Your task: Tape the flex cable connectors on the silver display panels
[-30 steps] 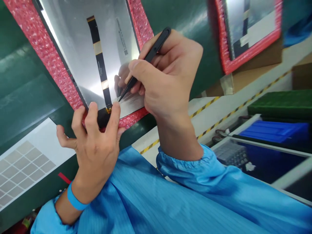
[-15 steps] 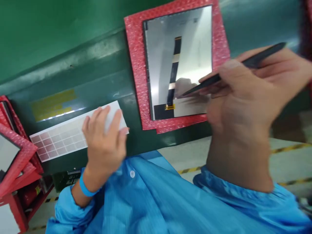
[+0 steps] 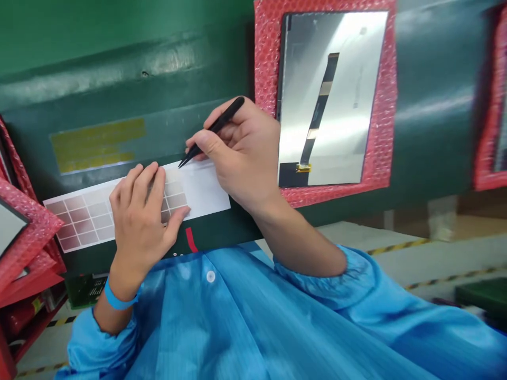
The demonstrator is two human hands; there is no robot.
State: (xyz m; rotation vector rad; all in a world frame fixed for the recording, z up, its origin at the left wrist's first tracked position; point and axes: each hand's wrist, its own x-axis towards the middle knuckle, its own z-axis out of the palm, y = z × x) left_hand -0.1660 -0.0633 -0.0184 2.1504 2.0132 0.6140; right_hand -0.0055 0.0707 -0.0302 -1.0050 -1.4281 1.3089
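My left hand lies with its fingers apart on a long white sheet of small stickers, covering part of its grid. In my right hand is a pair of black tweezers, held like a pen. The pointed tips reach the sheet's upper edge beside my left fingers; whether they grip a sticker I cannot tell. Right of this hand a display panel, its silver back up, rests on pink bubble wrap. A dark flex cable runs along the panel's back.
Everything rests on a dark green bench. A yellow-marked label is stuck to it behind the sheet. Pink-wrapped panels are stacked at the left, with another wrapped panel at the right edge. A red strip lies near the front edge.
My right hand has moved left with the tweezers, from over the display panel to the sticker sheet. My left hand has shifted left along the sheet, uncovering its right end. The view has shifted too.
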